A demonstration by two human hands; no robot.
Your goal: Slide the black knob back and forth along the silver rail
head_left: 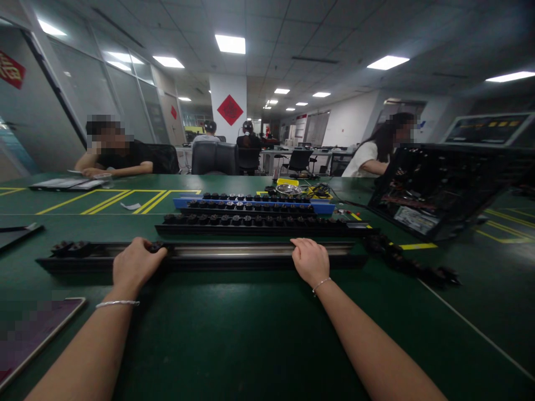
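A long black rail [229, 259] with a shiny inner channel lies across the green table. Near its left part, my left hand [136, 264] is closed on a small black part [157, 245] set at the channel. Two more black parts [71, 248] sit at the rail's left end. My right hand [311, 259] rests on the rail's right part, its fingers over the far edge; what they hold, if anything, is hidden. Behind it lie further rails with rows of black parts [251, 220], one of them blue [324, 208].
Loose black parts [412, 267] trail to the right of the rail. An open black computer case [422, 189] stands at the back right. A framed tablet-like object [42, 334] lies front left. A metal dish [288, 190] and cables are behind the rails. People sit beyond the table.
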